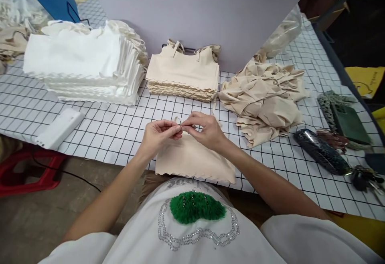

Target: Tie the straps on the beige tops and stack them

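Note:
A beige strappy top [195, 160] lies at the table's front edge, its wavy hem toward me and slightly over the edge. My left hand [161, 135] and my right hand [206, 128] meet above its upper part. Both are closed in a pinch, fingertips touching, on a thin beige strap [177, 119] whose small loop sticks up between them. The exact spot they grip is partly covered by the fingers. Behind my hands stands a neat stack of folded beige tops [183, 69], and to the right lies a loose heap of beige tops [264, 95].
A tall stack of white tops [78, 59] is at the back left, with a white plastic device [60, 127] before it. On the right lie a dark glossy case [321, 152], a green phone [350, 123] and keys [365, 180]. A pale panel [198, 11] rises behind.

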The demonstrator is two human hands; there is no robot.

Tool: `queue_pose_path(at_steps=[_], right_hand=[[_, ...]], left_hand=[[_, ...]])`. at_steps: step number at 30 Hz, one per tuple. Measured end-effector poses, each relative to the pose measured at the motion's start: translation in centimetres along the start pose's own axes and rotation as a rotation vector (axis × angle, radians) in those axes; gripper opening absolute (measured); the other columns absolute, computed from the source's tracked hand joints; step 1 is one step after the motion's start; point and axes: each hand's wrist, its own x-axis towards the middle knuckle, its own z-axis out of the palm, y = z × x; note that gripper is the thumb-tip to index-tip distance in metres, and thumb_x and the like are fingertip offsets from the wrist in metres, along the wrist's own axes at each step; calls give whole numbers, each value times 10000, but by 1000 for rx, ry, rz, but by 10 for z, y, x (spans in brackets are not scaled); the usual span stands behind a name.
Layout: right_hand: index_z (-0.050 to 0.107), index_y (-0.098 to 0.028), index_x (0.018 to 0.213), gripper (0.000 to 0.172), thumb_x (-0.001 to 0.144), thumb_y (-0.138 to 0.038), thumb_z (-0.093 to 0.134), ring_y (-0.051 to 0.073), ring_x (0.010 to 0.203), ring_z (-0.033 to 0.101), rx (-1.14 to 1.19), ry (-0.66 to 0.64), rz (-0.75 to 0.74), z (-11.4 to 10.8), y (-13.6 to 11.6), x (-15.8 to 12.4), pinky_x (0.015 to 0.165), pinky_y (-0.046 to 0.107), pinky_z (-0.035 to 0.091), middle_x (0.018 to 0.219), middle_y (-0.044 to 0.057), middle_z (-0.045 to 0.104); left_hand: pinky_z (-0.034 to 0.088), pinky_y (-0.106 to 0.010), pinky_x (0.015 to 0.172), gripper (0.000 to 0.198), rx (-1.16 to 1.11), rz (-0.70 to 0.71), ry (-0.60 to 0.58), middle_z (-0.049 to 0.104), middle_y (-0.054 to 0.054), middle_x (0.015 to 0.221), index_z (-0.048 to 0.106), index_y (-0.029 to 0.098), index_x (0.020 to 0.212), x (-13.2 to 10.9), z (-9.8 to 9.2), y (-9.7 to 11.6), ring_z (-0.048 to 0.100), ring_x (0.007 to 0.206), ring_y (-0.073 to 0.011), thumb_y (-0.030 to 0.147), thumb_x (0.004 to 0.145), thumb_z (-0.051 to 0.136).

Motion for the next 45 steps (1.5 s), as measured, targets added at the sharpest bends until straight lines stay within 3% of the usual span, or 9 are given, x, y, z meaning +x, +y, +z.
queue_pose_path(at_steps=[7, 12, 15, 19, 26, 29, 36, 40, 45], right_hand=[[728, -205, 841, 154, 897, -337, 671, 171, 720, 618, 196, -14, 165, 2, -1, -7, 687, 327, 492, 819, 51, 711], [743, -227, 815, 156, 906, -317, 654, 172, 711, 593, 99, -27, 125, -3, 11, -20, 647, 321, 464, 771, 43, 681], [736, -216, 826, 159, 922, -264, 619, 176, 752, 599, 71, -75, 84, -1, 21, -30, 688, 332, 463, 790, 47, 658], [711, -205, 846, 160, 932, -176, 580, 181, 782, 603, -13, -82, 15, 6, 29, -37, 794, 373, 438, 783, 38, 670], [675, -207, 840, 158, 956, -180, 572, 176, 762, 589, -78, -49, -30, 13, 31, -43, 799, 379, 392, 790, 28, 661], [667, -207, 838, 151, 959, -186, 577, 181, 788, 588, -106, -30, -51, 15, 33, -47, 830, 393, 387, 814, 32, 650], [652, -199, 824, 173, 969, -184, 560, 173, 777, 576, -167, -28, -94, 19, 40, -52, 875, 415, 372, 798, 29, 622], [658, -205, 822, 178, 971, -194, 560, 174, 776, 583, -173, -13, -88, 20, 44, -55, 893, 426, 373, 793, 25, 626], [673, -208, 834, 160, 964, -197, 581, 183, 790, 596, -132, 28, -77, 21, 43, -55, 886, 430, 391, 804, 37, 648]], left_hand=[[589, -356, 765, 287, 150, 120, -43, 743, -54, 812, 726, 163, 876, -4, 0, -4, 698, 745, -188, 435, 801, 775], [478, -402, 824, 218, 782, 354, -40, 696, -42, 906, 676, 217, 880, -10, -6, -32, 602, 884, -232, 349, 771, 811], [400, -408, 835, 225, 998, 369, -24, 675, -19, 878, 635, 221, 800, -12, -6, -45, 561, 921, -249, 285, 746, 843], [342, -397, 830, 209, 1007, 320, -17, 660, 14, 802, 626, 224, 852, -13, -5, -47, 556, 882, -233, 242, 777, 821], [312, -401, 831, 163, 1002, 344, -74, 676, 1, 842, 627, 230, 820, -14, -5, -45, 546, 888, -242, 245, 803, 788], [315, -408, 852, 184, 999, 347, -55, 638, 24, 730, 631, 240, 911, -15, -6, -47, 539, 828, -232, 230, 807, 783], [306, -395, 866, 159, 1042, 359, -123, 683, 1, 908, 599, 225, 856, -15, -7, -42, 551, 912, -233, 257, 842, 754], [297, -421, 891, 217, 1010, 346, -87, 708, 7, 812, 627, 221, 858, -11, -8, -43, 566, 835, -230, 309, 791, 813], [309, -417, 879, 120, 954, 366, -76, 597, 33, 592, 699, 245, 738, -7, -8, -53, 550, 721, -206, 276, 821, 781]])
